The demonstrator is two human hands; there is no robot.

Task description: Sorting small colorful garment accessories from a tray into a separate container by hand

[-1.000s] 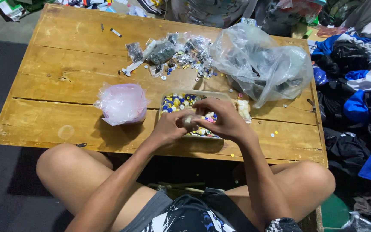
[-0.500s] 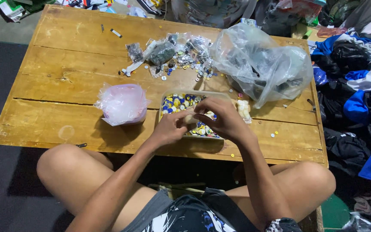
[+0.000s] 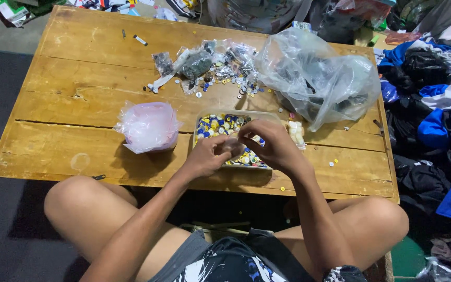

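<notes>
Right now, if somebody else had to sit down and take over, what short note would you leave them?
Left hand and right hand meet over the tray of small coloured pieces, fingertips pinched together on something too small to make out.
The tray sits at the near edge of the wooden table. A pink bag lies to its left, a big clear bag behind it on the right, loose bits beyond.
The tray looks full.

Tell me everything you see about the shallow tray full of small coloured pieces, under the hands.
The shallow rectangular tray, pale with rounded corners, looks like plastic. It lies flat on the wooden table, near its front edge, filled with small round yellow, blue and white pieces. The left hand and right hand meet above it, hiding its middle. A pink plastic bag sits to its left, apart.
</notes>
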